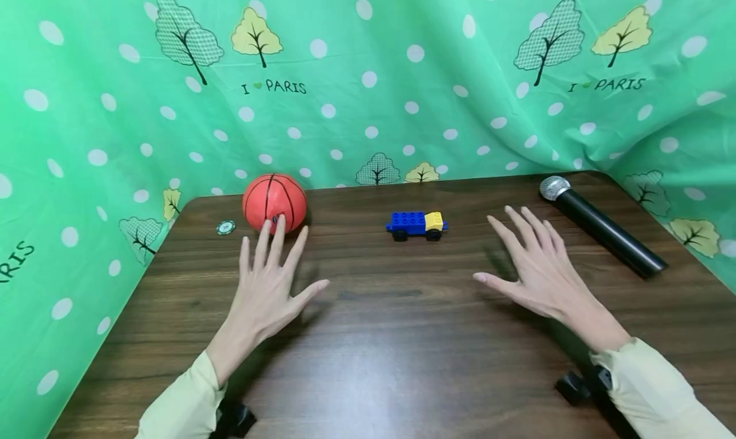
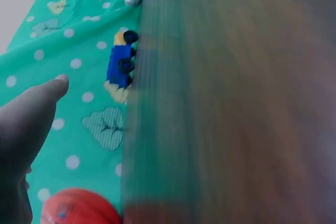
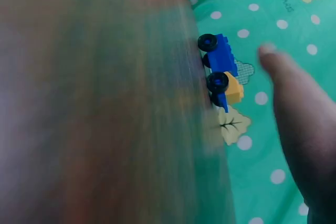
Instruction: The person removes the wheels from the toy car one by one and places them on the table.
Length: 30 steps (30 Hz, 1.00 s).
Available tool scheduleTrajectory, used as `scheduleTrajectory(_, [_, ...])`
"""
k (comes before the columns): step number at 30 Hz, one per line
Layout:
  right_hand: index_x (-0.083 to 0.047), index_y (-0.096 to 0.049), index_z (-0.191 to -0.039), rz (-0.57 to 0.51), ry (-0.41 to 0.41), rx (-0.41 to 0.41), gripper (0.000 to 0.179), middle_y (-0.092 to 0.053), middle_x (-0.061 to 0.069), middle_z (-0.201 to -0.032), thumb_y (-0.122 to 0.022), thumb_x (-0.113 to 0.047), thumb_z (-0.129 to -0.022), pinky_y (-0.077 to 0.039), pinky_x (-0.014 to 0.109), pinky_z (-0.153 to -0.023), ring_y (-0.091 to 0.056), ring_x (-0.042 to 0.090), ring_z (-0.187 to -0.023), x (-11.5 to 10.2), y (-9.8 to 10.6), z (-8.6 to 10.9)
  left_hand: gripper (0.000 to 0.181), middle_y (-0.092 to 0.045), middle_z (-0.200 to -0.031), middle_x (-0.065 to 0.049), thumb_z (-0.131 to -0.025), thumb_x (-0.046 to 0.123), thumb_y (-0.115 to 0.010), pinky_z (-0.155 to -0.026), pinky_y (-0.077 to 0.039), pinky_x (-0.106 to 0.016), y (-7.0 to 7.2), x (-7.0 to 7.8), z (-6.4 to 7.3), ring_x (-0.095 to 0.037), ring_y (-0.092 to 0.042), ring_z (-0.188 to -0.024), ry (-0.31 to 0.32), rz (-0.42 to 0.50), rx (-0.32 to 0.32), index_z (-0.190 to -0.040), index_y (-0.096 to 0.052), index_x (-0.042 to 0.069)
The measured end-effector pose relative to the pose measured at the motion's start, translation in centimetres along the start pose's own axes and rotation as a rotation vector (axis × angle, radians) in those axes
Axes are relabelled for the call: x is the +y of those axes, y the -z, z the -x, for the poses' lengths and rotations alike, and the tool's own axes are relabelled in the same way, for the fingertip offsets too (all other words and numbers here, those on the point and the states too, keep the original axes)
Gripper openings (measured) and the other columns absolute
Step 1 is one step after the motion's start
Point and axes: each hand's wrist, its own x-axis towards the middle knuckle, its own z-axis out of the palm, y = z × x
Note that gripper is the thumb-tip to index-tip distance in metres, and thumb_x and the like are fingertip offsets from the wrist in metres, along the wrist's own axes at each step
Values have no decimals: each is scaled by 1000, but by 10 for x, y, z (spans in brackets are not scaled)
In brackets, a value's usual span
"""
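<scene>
My left hand (image 1: 266, 298) is spread above the table with straight fingers, its fingertips overlapping the lower part of a red toy basketball (image 1: 270, 199) in the head view. To the ball's left lies a small teal and white poker chip (image 1: 226, 227). A blue and yellow toy block car (image 1: 415, 225) stands on its wheels between the hands, towards the back. My right hand (image 1: 540, 269), fingers spread and holding nothing, is right of the car. Beyond it a black microphone (image 1: 609, 231) with a silver mesh head lies slantwise. Both wrist views show a thumb and the car.
The dark wooden table (image 1: 368, 349) has rounded back corners. Behind it and along the sides hangs a green dotted curtain (image 1: 345, 94) with printed trees. Black straps with small devices sit at both wrists, below pale sleeves (image 1: 661, 388).
</scene>
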Motion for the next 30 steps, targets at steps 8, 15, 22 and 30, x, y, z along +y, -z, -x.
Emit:
scheduleTrajectory(8, [0,-51,-146,-164,64,-1,65,-48,24,-144,-75,-34,-95,-36,64,-99,-43,46,-128,-2,-26,-34,78,-30,-165,-20,-101,55,-57,-119,-24,-59,-24,27,-43,-39,-26,-151,-64,199,-68,-160,-36,8])
scheduleTrajectory(15, [-1,-55,-142,-358,-2,-9,50,-54,19,-137,-70,-26,-101,-39,58,-101,-47,38,-125,-8,-46,-56,69,-50,-151,-19,-101,49,-63,-112,-37,-57,-48,49,-75,-36,-45,-140,-96,312,-67,-152,-48,5])
scheduleTrajectory(22, [-1,-55,-141,-451,-45,-14,45,-53,19,-136,-66,-23,-104,-39,58,-103,-46,37,-126,-14,-61,-69,59,-55,-146,-13,-102,39,-67,-112,-40,-49,-71,56,-101,-29,-49,-137,-13,549,-115,-148,-53,5])
scheduleTrajectory(30, [2,-55,-141,-492,-58,1,40,-54,21,-136,-61,-17,-106,-39,57,-104,-48,38,-127,-14,-71,-77,51,-61,-140,-14,-102,25,-69,-110,-43,-43,-90,58,-120,-27,-55,-131,29,720,-155,-144,-55,1])
